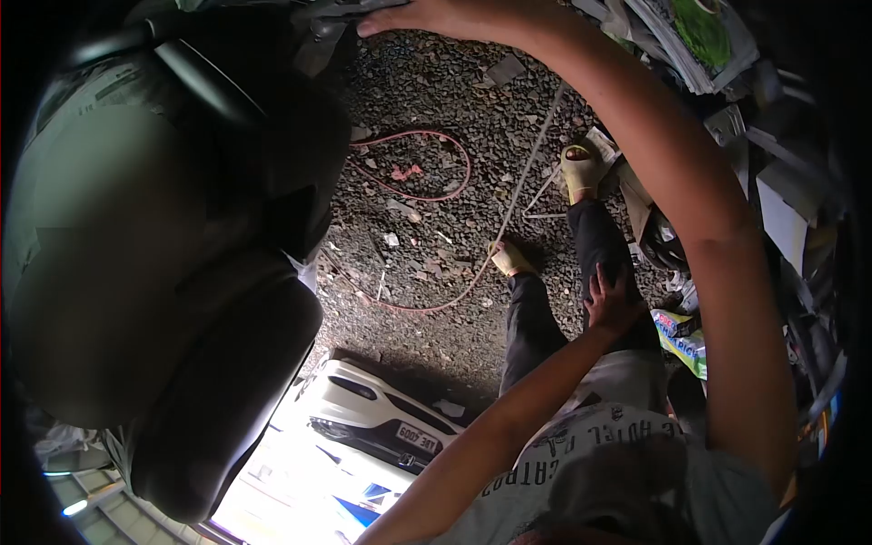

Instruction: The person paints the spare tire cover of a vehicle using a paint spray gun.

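My right hand [411,15] is at the top edge of the view, its arm reaching up and around from the right. Its fingers lie at a grey, hard-edged piece [341,11] beside the large dark vehicle-like body, and part of the hand is cut off by the frame. My left hand [615,302] rests on my right thigh with its fingers spread, holding nothing. Filling the left side is the dark body with smooth curved panels [100,272]; much of it is blurred and in shadow.
A reddish hose [427,310] loops over the gravel [436,77] near my feet. Stacked papers and scrap [708,54] line the right side, with a green and white printed bag [681,343] there. Behind, a white car [372,400] stands in bright light.
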`<control>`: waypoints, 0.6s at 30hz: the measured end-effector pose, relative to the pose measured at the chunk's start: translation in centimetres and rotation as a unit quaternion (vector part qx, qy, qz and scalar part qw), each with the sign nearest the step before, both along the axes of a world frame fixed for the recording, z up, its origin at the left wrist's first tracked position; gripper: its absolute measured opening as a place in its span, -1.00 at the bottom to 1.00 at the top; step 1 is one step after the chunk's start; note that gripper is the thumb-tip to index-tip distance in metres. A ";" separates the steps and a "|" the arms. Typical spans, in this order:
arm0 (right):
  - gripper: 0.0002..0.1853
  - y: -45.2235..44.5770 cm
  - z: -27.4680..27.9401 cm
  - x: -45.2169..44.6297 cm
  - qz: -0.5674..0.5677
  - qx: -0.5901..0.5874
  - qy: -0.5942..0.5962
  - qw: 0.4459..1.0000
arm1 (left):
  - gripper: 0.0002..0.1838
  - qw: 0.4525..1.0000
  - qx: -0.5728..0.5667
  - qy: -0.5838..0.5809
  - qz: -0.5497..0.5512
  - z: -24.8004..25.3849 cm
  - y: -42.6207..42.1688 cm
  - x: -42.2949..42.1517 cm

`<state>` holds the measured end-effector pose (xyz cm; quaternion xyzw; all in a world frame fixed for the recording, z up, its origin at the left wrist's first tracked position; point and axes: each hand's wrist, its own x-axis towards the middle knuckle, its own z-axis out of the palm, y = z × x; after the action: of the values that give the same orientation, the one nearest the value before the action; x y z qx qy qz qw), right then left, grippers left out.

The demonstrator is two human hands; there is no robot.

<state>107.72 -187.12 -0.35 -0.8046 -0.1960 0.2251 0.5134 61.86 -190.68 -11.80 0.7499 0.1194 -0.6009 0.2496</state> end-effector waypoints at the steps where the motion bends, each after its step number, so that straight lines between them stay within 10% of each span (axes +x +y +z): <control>1: -0.55 -0.2 0.8 0.3 0.001 -0.015 -0.009 1.000 | 0.13 1.000 -0.002 -0.006 0.006 0.1 -0.2 0.2; 4: -0.52 -0.4 2.3 0.1 0.015 -0.019 0.043 0.999 | 0.12 1.000 -0.005 -0.005 0.029 -0.2 -0.5 -0.1; 8: -0.48 -1.7 2.1 -3.4 -0.035 0.022 -0.234 0.971 | 0.10 0.997 -0.034 0.025 0.064 -0.6 -0.6 1.2; 10: -0.42 -2.4 7.4 -2.8 0.121 -0.075 -0.023 0.990 | 0.11 0.995 -0.054 0.010 0.089 0.1 -0.1 1.7; 16: -0.39 2.2 7.9 2.2 0.030 -0.028 -0.139 0.989 | -0.03 0.965 -0.110 -0.076 0.224 -0.5 2.1 -1.5; 17: -0.47 3.2 13.3 4.7 0.120 -0.105 0.061 0.985 | -0.06 0.961 -0.117 -0.077 0.240 0.0 2.9 -2.1; 18: -0.46 4.8 13.9 5.5 0.099 -0.086 0.020 0.991 | -0.10 0.955 -0.126 -0.072 0.259 0.8 3.8 -2.3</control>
<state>113.23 -182.31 13.51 -0.8177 -0.2444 0.3064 0.4216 59.51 -186.85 -11.04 0.6969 0.2142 -0.4704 0.4971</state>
